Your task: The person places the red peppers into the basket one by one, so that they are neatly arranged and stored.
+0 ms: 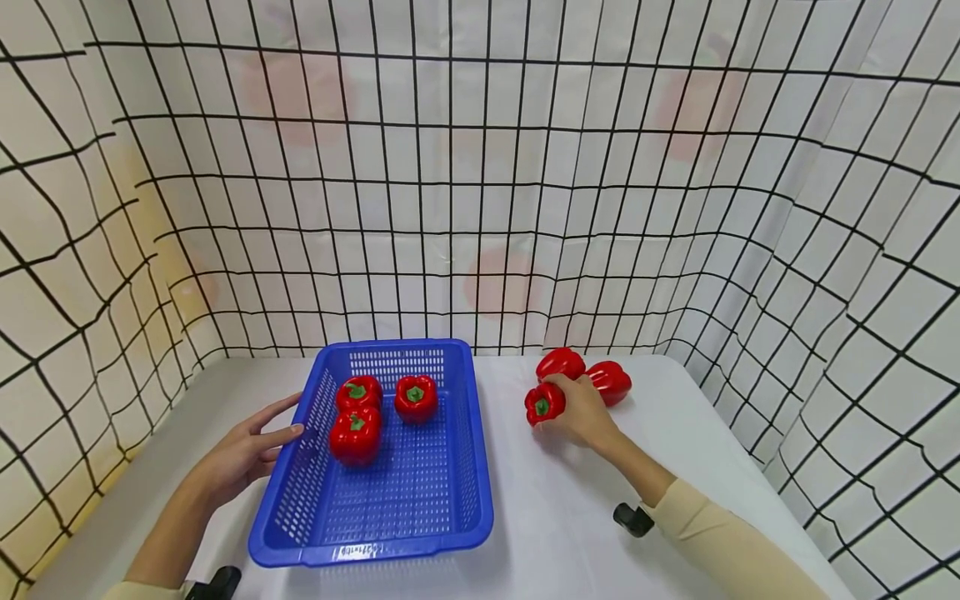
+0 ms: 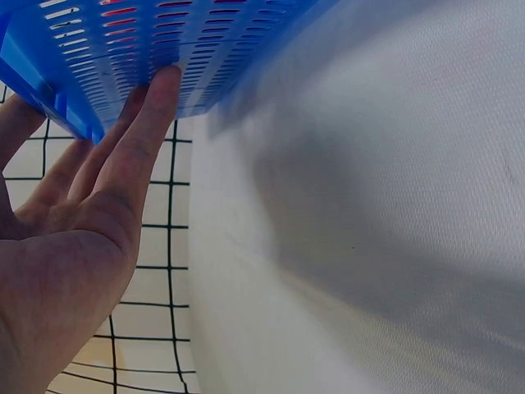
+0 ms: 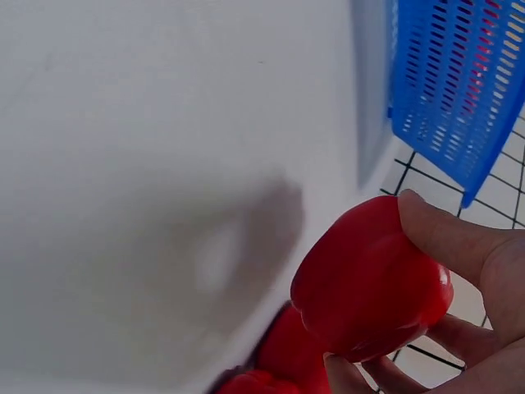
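Observation:
At the left long side of the blue plastic basket (image 1: 438,521), my left hand (image 1: 238,454) holds the rim. Its thumb lies at the rim's edge and its fingers press the slotted outer wall (image 2: 238,41) from below. Inside the basket, toward its far left, sit three red bell peppers, one of them a larger pepper (image 1: 356,437) in front. To the right, my right hand (image 1: 585,411) grips another red bell pepper (image 3: 369,283) between thumb and fingers, its green stem end facing left. Two more red peppers lie right behind that hand, a back one (image 1: 561,363) and a right one (image 1: 611,382).
White cloth covers the table (image 1: 555,525). Black wire mesh (image 1: 487,183) with white sheeting behind it walls the left, back and right sides. The basket's far end stands close to the back mesh. A black wrist mount (image 1: 633,519) sits at the right sleeve.

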`<action>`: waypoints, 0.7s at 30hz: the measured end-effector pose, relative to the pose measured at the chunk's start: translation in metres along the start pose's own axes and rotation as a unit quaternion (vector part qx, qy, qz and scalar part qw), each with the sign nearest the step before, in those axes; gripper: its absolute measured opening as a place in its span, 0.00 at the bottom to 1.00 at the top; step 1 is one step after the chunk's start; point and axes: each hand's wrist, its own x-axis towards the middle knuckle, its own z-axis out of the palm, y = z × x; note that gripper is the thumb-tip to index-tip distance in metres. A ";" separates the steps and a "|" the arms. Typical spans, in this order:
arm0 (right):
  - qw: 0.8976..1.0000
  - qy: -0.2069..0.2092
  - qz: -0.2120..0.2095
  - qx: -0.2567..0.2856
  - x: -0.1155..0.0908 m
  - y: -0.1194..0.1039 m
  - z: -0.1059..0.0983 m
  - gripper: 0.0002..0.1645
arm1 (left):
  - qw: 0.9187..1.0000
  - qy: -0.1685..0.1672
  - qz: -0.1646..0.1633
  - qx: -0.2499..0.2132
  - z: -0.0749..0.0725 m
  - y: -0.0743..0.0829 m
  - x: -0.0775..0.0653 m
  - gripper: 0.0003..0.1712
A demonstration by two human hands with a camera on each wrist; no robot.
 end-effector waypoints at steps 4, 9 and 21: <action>1.000 0.004 -0.011 0.003 0.001 -0.008 -0.007 0.48 | 1.000 0.000 0.001 0.002 0.000 0.000 0.000 0.47; 1.000 0.011 -0.024 0.007 0.002 -0.019 -0.015 0.49 | 1.000 0.002 -0.001 0.002 0.001 0.001 -0.001 0.47; 0.998 0.022 -0.050 0.034 0.004 -0.048 -0.034 0.49 | 1.000 0.003 0.003 0.003 0.002 0.000 -0.001 0.47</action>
